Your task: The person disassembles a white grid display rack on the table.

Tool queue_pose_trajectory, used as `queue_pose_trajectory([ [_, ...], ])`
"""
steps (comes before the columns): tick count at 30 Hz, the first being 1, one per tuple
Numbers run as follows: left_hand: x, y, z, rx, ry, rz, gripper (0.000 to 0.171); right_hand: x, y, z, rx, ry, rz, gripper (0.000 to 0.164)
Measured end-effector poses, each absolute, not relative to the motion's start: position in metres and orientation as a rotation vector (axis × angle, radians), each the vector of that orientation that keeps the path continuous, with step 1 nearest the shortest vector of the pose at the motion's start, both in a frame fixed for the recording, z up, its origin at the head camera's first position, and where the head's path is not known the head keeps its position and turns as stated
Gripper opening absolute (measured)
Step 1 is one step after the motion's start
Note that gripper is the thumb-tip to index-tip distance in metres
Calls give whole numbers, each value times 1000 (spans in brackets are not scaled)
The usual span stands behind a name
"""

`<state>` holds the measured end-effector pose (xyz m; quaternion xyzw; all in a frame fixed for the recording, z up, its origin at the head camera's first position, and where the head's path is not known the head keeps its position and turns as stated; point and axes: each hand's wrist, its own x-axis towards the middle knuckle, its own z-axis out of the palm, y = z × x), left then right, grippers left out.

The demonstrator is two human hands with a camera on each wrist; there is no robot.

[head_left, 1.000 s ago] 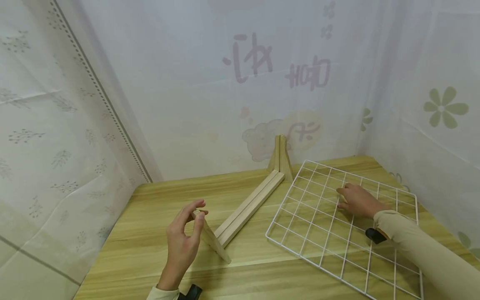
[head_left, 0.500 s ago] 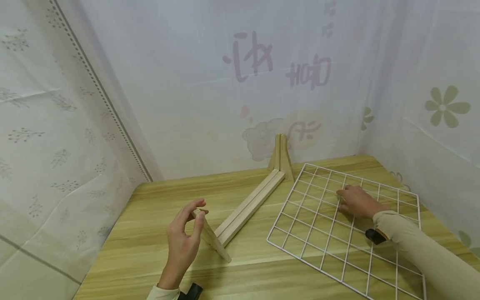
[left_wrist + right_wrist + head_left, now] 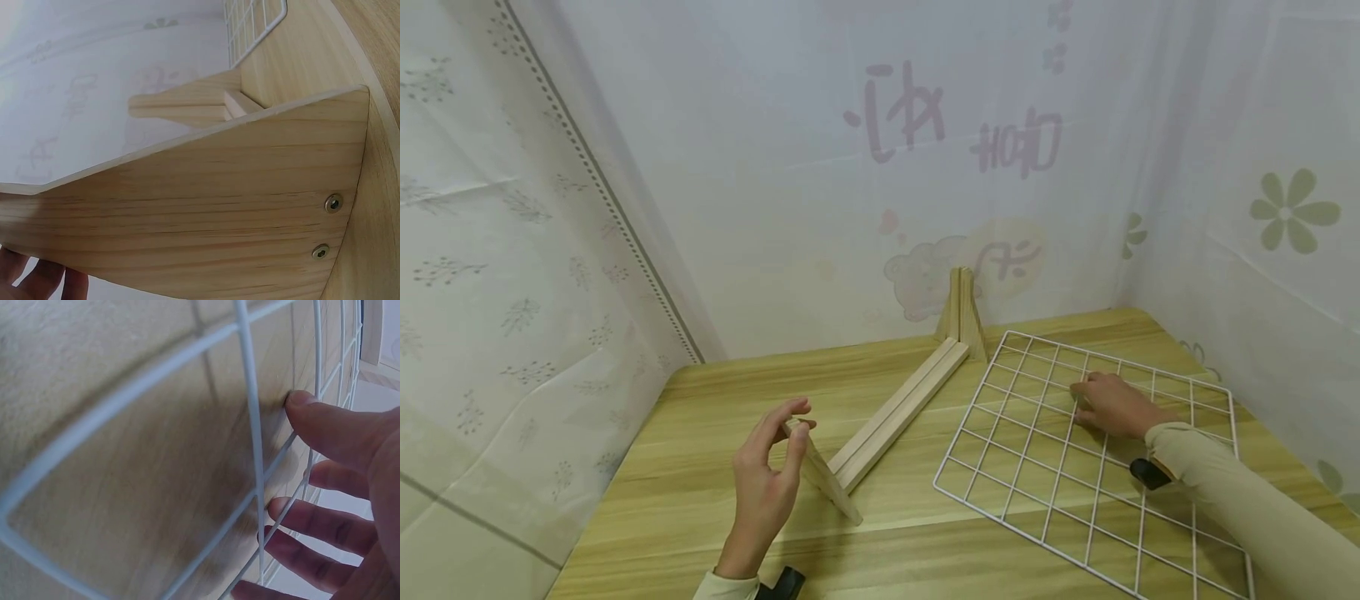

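A pale wooden stand [image 3: 898,417] has two parallel rails and an upright tapered end panel at each end. My left hand [image 3: 767,467] holds the narrow top of the near end panel [image 3: 831,483], thumb on one side and fingers on the other. In the left wrist view, two bolt heads show low on this panel [image 3: 206,219], and fingertips curl at its edge. To the right of the stand lies a white wire grid panel [image 3: 1032,454]. My right hand [image 3: 1116,404] grips its wires, with the thumb and fingers among the bars in the right wrist view.
The wood-grain table [image 3: 700,433] carries both things. Behind it hangs a pale printed curtain [image 3: 790,208], with more patterned cloth at the left [image 3: 512,275] and right. The stand's far end panel [image 3: 962,312] stands close to the back curtain.
The grid panel has shifted slightly, its far left corner lowering toward me along with small moves of my right hand. The left hand and stand stay in place.
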<state>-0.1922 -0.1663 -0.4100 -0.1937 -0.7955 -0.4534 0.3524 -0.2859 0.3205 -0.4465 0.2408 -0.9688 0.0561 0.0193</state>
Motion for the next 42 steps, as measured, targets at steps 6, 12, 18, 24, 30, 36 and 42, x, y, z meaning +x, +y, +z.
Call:
queue_pose_trajectory([
  [6,-193,-168,-410,-518,-2056,-1178,37,-287,320,-444,743,-3028,145,37],
  [12,-193,-169,-411,-513,-2069,-1214,37,-290,319,-442,733,-3043,134,41],
  [18,-193,-170,-411,-528,-2072,-1233,37,-290,318,-439,669,-3108,208,46],
  [24,-194,-176,-409,-595,-2091,-1267,40,-290,319,-440,605,-3131,281,48],
  [30,-195,-186,-402,-706,-2144,-1342,45,-290,321,-442,585,-3147,296,48],
  [36,-197,-193,-398,-768,-2156,-1390,42,-289,320,-442,566,-3166,311,50],
  [42,-192,-195,-397,-793,-2111,-1477,34,-288,322,-442,559,-3155,318,50],
])
